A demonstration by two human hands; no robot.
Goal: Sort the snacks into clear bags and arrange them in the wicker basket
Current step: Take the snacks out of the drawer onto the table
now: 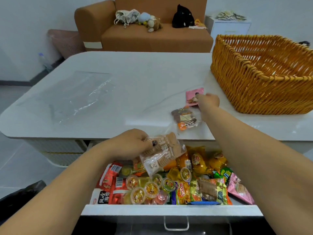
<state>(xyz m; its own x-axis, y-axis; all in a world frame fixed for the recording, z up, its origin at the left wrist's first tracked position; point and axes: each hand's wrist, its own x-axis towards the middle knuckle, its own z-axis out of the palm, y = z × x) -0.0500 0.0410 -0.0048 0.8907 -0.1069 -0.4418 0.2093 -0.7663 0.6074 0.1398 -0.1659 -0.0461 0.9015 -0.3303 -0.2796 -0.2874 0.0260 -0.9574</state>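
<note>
An open drawer below the white table is full of mixed snacks: jelly cups, red packets, yellow and green packs. My left hand holds a clear packet of brown biscuits above the drawer. My right hand reaches across the table and grips a pink snack packet. Just in front of it lies a clear bag holding brown and orange snacks. Flat clear bags lie at the table's left. The wicker basket stands at the right, nothing visible inside.
A brown sofa with plush toys and a black bag stands behind the table. A pink bin is at its left, a white cabinet at its right. A black object sits at the lower left on the floor.
</note>
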